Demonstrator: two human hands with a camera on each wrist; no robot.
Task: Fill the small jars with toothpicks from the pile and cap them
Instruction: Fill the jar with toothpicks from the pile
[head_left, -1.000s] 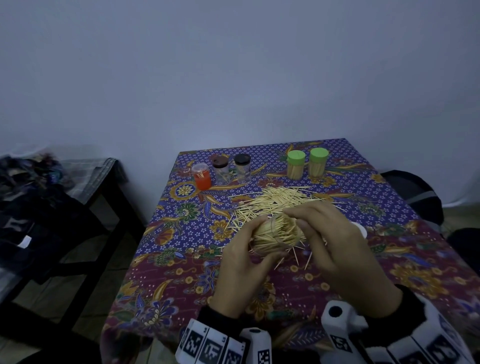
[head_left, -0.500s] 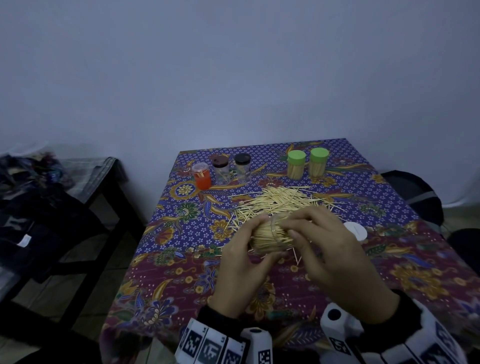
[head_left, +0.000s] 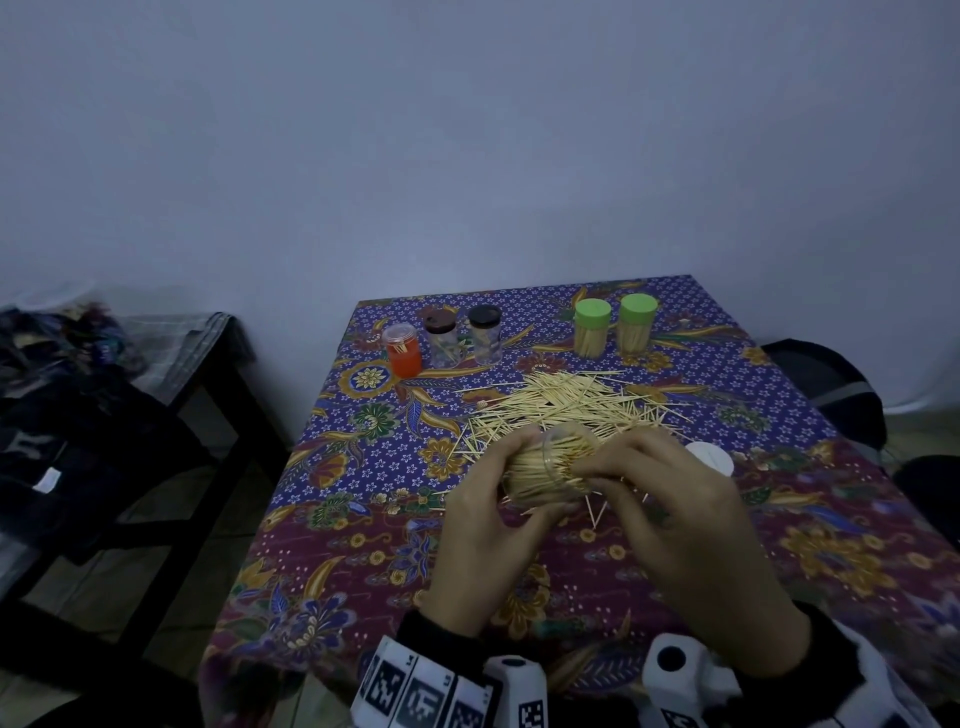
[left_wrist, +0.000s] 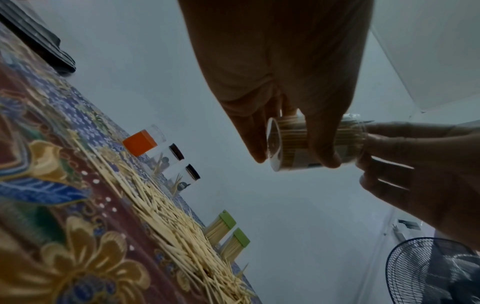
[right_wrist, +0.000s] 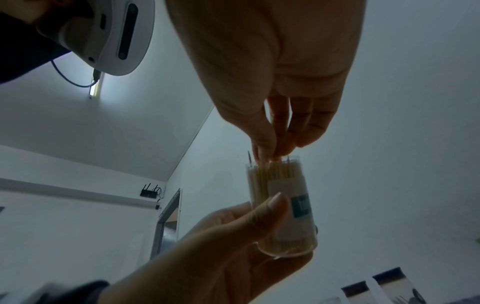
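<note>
A clear jar packed with toothpicks lies sideways above the table, gripped by my left hand with the thumb under it and the fingers over it. My right hand is at the jar's mouth, its thumb and fingertips pinching the toothpick tips that stick out. From the right wrist view, the jar carries a white label and the right hand's fingertips are bunched on the tips. The loose toothpick pile lies just behind the hands. A white cap rests on the cloth to the right.
Two green-capped jars full of toothpicks stand at the back right. An orange jar and two clear dark-lidded jars stand at the back left. A dark bench with clothes is left of the table, a fan beside it.
My right hand has moved left onto the jar's mouth and pressed the protruding toothpicks in, uncovering the white cap. The left hand keeps its hold on the jar.
</note>
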